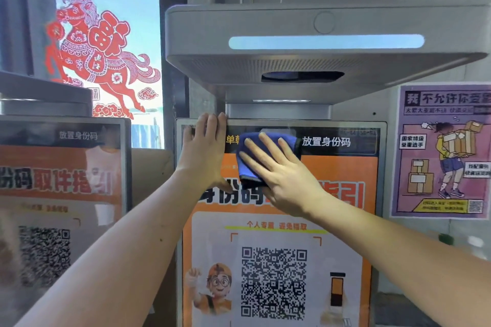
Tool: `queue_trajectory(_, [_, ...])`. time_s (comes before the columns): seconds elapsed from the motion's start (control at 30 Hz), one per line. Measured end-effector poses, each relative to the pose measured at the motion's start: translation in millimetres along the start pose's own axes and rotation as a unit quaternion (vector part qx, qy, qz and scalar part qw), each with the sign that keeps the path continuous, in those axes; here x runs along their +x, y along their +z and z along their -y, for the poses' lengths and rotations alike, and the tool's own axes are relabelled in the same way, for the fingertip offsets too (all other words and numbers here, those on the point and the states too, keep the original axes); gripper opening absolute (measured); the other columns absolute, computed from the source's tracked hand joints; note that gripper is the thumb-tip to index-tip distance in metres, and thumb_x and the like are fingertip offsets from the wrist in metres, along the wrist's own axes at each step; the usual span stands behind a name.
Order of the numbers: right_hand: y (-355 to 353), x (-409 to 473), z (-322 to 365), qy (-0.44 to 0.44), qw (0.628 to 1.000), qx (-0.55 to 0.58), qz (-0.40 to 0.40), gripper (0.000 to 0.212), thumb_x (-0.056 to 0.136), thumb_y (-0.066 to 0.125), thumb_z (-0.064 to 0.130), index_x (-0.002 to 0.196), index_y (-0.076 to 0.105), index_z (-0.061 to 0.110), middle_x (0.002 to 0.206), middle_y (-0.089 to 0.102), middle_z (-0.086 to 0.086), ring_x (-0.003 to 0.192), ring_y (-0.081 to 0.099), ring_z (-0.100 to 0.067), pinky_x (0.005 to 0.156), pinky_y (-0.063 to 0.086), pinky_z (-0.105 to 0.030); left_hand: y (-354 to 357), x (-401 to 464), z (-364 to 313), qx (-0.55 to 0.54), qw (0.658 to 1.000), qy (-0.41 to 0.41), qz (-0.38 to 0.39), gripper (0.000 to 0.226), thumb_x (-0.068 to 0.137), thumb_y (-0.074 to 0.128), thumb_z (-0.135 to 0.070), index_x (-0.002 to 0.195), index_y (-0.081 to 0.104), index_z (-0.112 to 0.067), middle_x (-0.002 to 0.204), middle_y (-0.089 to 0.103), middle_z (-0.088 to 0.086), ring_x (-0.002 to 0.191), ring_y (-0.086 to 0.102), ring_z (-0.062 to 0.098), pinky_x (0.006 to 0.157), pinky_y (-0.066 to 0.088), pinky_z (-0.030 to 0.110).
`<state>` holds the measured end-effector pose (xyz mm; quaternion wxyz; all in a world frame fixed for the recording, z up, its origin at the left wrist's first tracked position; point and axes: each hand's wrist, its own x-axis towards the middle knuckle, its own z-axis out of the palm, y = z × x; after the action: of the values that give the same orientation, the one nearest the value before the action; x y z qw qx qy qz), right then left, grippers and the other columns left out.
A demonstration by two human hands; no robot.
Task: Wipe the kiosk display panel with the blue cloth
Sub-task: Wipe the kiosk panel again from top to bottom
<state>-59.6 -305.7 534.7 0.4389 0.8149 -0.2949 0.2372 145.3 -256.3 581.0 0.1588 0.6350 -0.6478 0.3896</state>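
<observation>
The kiosk display panel (345,260) stands upright in front of me, showing an orange screen with a QR code. A folded blue cloth (249,164) lies flat against its upper part. My right hand (281,172) presses the cloth onto the screen with straight, spread fingers. My left hand (206,148) rests flat on the panel's upper left corner, its fingertips reaching the top edge.
A grey scanner hood (318,61) with a lit strip juts out above the panel. A second kiosk screen (61,194) stands to the left. A red horse paper-cut (90,56) decorates the window. A purple poster (443,151) hangs on the right wall.
</observation>
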Motion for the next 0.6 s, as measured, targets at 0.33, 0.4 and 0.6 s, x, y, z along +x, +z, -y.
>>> queue_trajectory(0.33, [-6.7, 19.1, 6.7, 0.021, 1.0, 0.01, -0.005, 0.074, 0.089, 0.047, 0.033, 0.158, 0.024, 0.019, 0.165, 0.016, -0.005, 0.153, 0.008, -0.033, 0.123, 0.008, -0.049, 9.6, -1.4, 31.1, 0.026, 0.997, 0.067, 0.007, 0.159, 0.053, 0.079, -0.075, 0.147, -0.032, -0.011, 0.162, -0.01, 0.01, 0.151, -0.008, 0.032, 0.122, 0.007, 0.05])
queue_trajectory(0.4, [-2.3, 20.2, 18.0, 0.011, 1.0, 0.009, 0.003, 0.079, 0.088, 0.054, 0.035, 0.158, 0.023, 0.019, 0.166, 0.014, -0.005, 0.153, 0.004, -0.032, 0.123, 0.005, -0.049, 8.6, -1.1, 45.7, 0.029, 0.997, 0.065, 0.018, 0.159, 0.053, 0.08, -0.075, 0.146, -0.035, -0.016, 0.162, -0.013, 0.009, 0.151, -0.011, 0.033, 0.122, 0.004, 0.054])
queue_trajectory(0.6, [6.9, 26.5, 31.1, -0.13, 0.989, 0.013, 0.07, 0.071, 0.093, 0.055, 0.03, 0.157, 0.026, 0.024, 0.165, 0.017, 0.001, 0.153, 0.009, -0.026, 0.123, 0.016, -0.05, 17.6, -17.4, 74.8, -0.025, 0.999, 0.029, 0.021, 0.158, 0.055, 0.085, -0.065, 0.148, -0.032, -0.016, 0.165, -0.013, 0.008, 0.153, -0.007, 0.03, 0.12, -0.002, 0.042])
